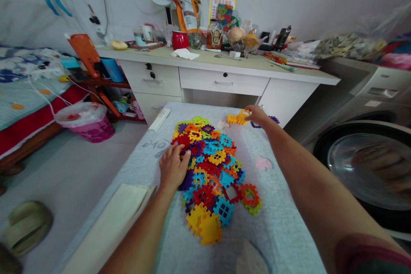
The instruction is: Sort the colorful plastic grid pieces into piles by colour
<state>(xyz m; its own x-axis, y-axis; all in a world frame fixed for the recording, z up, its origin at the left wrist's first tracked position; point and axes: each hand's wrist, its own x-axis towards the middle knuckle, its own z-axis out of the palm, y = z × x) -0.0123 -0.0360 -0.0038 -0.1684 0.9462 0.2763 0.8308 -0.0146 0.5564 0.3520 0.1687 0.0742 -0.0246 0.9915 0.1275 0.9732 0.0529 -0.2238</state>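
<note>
A heap of colourful toothed plastic building pieces (pixel 210 167) lies spread along the middle of the cloth-covered table. My left hand (pixel 175 165) rests against the heap's left side, thumb apart from the fingers, its fingertips at a red piece (pixel 182 140). At the far right, my right hand (pixel 257 115) has its fingers closed on the end of a yellow building piece (pixel 243 116), part of a small yellow group lying apart from the heap. Dark purple pieces (pixel 274 119) show beside and behind my right wrist. Two yellow solid squares (pixel 210 228) lie at the near end.
A white slim box (pixel 159 120) sits at the table's far left corner. Beyond stands a drawer desk (pixel 224 81) crowded with jars and packets. A washing machine (pixel 362 94) is on the right; a pink bin (pixel 88 122) stands on the floor at left.
</note>
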